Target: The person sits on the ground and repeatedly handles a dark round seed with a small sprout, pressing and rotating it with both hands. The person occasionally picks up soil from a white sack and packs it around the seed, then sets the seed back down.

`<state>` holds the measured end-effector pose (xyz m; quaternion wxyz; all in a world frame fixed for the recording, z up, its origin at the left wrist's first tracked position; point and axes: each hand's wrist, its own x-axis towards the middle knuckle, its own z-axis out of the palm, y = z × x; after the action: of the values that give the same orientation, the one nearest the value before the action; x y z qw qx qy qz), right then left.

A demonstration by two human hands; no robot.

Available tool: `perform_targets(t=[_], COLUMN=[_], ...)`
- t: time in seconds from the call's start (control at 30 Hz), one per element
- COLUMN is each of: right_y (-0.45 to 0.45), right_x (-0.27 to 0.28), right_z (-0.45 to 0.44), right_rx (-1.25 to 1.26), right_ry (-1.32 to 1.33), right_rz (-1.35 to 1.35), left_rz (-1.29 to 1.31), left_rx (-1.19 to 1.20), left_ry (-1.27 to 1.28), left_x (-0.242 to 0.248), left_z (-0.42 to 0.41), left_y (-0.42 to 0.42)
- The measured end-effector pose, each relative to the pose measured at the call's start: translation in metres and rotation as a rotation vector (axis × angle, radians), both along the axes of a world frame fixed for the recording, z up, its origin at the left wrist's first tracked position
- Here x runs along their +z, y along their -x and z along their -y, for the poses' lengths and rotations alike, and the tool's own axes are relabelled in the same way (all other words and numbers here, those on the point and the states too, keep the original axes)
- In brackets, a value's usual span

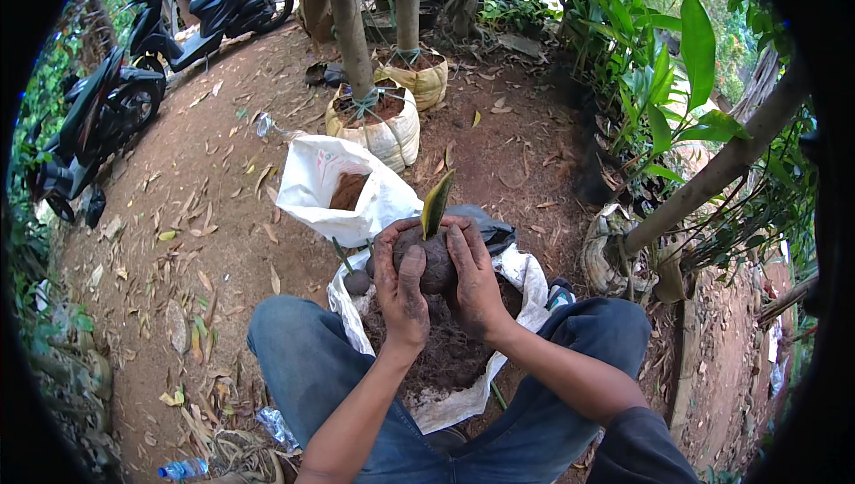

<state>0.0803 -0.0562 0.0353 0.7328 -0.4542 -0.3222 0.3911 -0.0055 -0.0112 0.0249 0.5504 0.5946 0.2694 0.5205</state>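
Observation:
Both of my hands, coated in soil, cup a round ball of dark soil (435,266) from either side. My left hand (402,283) presses on its left, my right hand (475,277) on its right. From the top of the ball stands a green leaf with yellow edges (436,205). Beneath my hands, between my knees, an open white sack (461,410) holds dark fibrous soil (444,350). A smaller soil ball with a thin green shoot (357,282) rests at the sack's left edge, and another is partly hidden behind my left hand.
A white sack of brown soil (314,217) stands ahead, beside a black plastic bag (491,227). Behind are tree trunks in yellowish root-ball sacks (384,140). Leafy plants (658,83) and a leaning trunk (721,163) line the right. Motorbikes (100,110) are parked left. A plastic bottle (182,469) lies lower left.

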Motion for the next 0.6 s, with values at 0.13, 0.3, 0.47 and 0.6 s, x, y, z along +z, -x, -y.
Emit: perform_targets(t=[0.13, 0.3, 0.47, 0.6], right_y=[0.001, 0.001, -0.006, -0.009], right_x=[-0.001, 0.004, 0.004, -0.003], right_z=[0.000, -0.003, -0.001, -0.003], right_rx=[-0.019, 0.069, 0.117, 0.030], right_ry=[-0.052, 0.080, 0.083, 0.149], right_rz=[0.165, -0.280, -0.553, 0.149], left_rz=[0.263, 0.084, 0.379, 0.518], left_rx=[-0.044, -0.010, -0.066, -0.190], left_ry=[0.192, 0.155, 0.374, 0.767], left_x=[-0.001, 0.000, -0.001, -0.004], left_z=[0.002, 0.000, -0.008, -0.003], left_y=[-0.002, -0.001, -0.005, -0.005])
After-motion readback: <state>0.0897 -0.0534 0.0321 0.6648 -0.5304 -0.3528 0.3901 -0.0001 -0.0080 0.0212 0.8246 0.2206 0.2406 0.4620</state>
